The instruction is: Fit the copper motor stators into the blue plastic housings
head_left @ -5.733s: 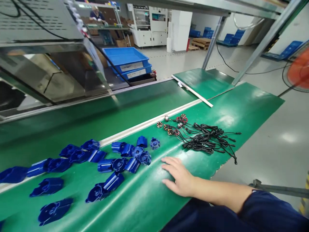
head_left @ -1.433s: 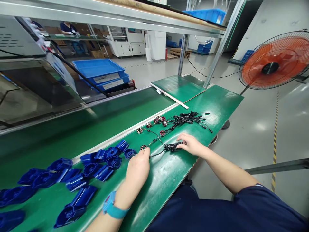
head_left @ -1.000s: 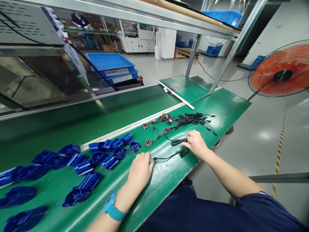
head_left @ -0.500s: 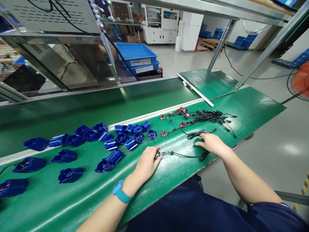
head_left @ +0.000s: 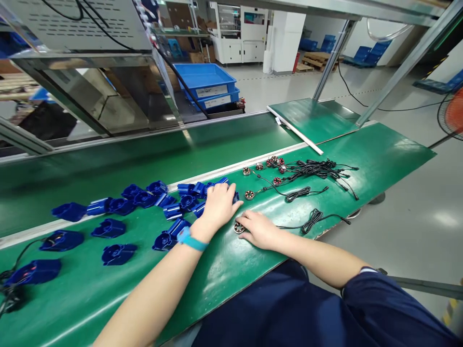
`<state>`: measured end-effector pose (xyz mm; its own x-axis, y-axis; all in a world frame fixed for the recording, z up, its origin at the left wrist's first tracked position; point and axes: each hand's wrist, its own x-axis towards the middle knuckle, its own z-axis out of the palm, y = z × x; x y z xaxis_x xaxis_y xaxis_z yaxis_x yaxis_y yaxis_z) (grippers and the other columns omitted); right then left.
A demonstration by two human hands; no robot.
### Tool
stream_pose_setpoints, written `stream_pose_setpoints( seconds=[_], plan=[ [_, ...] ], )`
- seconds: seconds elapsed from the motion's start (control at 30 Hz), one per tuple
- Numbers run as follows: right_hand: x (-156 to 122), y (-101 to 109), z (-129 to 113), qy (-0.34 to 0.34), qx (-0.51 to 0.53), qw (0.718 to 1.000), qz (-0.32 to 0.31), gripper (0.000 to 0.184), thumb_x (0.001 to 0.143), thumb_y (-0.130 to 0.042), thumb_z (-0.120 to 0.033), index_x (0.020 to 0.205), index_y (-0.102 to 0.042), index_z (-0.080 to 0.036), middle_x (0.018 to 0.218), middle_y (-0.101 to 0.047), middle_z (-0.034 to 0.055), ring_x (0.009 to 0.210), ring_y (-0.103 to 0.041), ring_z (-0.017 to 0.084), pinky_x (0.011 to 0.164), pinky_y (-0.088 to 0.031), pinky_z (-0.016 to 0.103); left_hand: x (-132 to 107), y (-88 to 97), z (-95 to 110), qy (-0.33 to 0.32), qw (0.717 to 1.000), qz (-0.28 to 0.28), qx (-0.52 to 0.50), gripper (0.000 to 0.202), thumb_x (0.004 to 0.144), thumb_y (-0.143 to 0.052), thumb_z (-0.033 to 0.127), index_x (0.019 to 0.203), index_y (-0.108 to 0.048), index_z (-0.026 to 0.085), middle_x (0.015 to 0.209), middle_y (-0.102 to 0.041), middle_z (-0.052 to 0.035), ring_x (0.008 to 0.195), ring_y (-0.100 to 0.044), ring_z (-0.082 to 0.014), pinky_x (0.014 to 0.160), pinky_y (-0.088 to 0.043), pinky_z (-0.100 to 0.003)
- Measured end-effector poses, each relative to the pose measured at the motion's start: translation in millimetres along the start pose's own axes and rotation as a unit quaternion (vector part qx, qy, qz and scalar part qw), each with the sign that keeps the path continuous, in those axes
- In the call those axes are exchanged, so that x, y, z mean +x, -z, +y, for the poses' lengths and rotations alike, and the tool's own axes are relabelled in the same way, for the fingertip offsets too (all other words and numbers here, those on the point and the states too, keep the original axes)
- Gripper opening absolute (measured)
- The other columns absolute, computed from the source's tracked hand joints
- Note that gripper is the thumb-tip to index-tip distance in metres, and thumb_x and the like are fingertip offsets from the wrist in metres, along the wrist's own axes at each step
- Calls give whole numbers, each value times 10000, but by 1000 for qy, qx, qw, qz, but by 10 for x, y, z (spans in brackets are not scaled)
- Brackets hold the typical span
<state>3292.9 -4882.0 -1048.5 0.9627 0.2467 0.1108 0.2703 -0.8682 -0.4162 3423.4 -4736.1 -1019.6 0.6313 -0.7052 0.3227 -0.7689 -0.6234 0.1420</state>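
Observation:
My left hand [head_left: 219, 206], with a blue wristband, rests on the right end of a pile of blue plastic housings [head_left: 181, 198]. Its fingers curl over one housing whose edge shows at the fingertips. My right hand [head_left: 258, 229] lies just below it on the green mat [head_left: 235, 270]. Its fingertips are closed on a small round copper-wound motor [head_left: 238, 227]. That motor's black cable [head_left: 314, 217] trails off to the right in a loose coil.
Another motor [head_left: 249, 194] with a coiled cable [head_left: 298, 193] lies beyond my hands, and a tangle of several motors and cables [head_left: 311, 168] further right. More blue housings [head_left: 108, 227] spread left. A green conveyor belt [head_left: 108, 164] runs behind. A white strip [head_left: 294, 136] and an orange fan [head_left: 456, 111] are at the right.
My left hand left the small motor and moved up onto the blue housings. My right hand slid left from the cable's end to the motor.

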Motion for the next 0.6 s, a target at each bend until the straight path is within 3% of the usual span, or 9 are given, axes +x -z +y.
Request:
stream_pose_setpoints(
  seconds=[0.1, 0.17, 0.3, 0.4, 0.5, 0.6],
  plan=[
    [120, -126, -24, -10, -28, 999, -21, 357, 907, -671, -387, 1196, -621, -184, 1051, -623, 97, 939, -614, 237, 834, -494, 368, 184, 24, 13, -38, 991, -96, 85, 274, 887, -633, 332, 1067, -634, 125, 1063, -598, -176, 1055, -531, -359, 889, -418, -492],
    [135, -116, 25, -35, -27, 999, -21, 335, 904, -664, -410, 1150, -628, -186, 1030, -613, 84, 874, -612, 211, 781, -491, 333, 122, 44, 28, -57, 988, -105, 96, 163, 885, -614, 252, 996, -641, 136, 1030, -587, -167, 1048, -526, -350, 885, -418, -485],
    [227, 23, 264, -77, 4, 997, 9, 367, 864, -695, -324, 1185, -609, -171, 1119, -606, 96, 940, -613, 207, 815, -492, 319, -296, 49, 51, -54, 997, -45, 15, 268, 907, -581, 231, 1163, -596, 152, 1134, -561, -161, 1066, -531, -323, 887, -468, -464],
    [445, 129, 511, -62, 35, 997, 34, 390, 849, -698, -255, 1219, -608, -172, 1177, -604, 104, 1041, -603, 216, 901, -480, 332, -558, -33, 15, -18, 995, -3, -103, 409, 916, -563, 224, 1314, -492, 167, 1189, -543, -134, 1052, -579, -268, 906, -523, -419],
    [722, 209, 653, -61, 41, 997, 28, 298, 809, -738, -219, 1092, -661, -165, 1099, -632, 89, 1028, -606, 216, 930, -468, 341, -624, -172, -92, 20, 988, 31, -150, 424, 901, -539, 186, 1319, -468, 176, 1237, -539, -135, 1124, -585, -275, 972, -528, -443],
    [929, 228, 568, -67, 57, 996, 27, 280, 759, -787, -197, 1007, -663, -154, 1008, -653, 69, 971, -609, 208, 898, -472, 338, -605, -272, -232, 50, 985, 68, -150, 390, 882, -516, 132, 1271, -499, 156, 1281, -550, -159, 1238, -535, -308, 1055, -484, -501]
  ],
)
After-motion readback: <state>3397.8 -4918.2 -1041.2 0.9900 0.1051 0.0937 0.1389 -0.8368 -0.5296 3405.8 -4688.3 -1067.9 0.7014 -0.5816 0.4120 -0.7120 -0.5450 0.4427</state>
